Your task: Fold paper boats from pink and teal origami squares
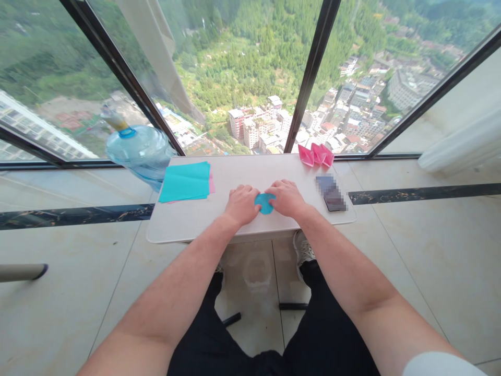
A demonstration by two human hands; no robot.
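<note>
At 10 o'clock on the table (183,224) lies a teal paper stack (185,181). The left hand (241,204) and right hand (286,197) press flat, fingers spread, on the teal folded paper (265,203) at center. Uneven pressure could perhaps shift the crease. Pink paper boats (316,155) stand at 1 o'clock.

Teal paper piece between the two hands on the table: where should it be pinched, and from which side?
The teal paper piece lies flat on the small white table, its sides covered by the left hand and right hand. Only its middle and near rounded edge show. Probably best to pinch that near edge, coming from the person's side, thumb slid under, since a flat sheet offers no raised part.
</note>
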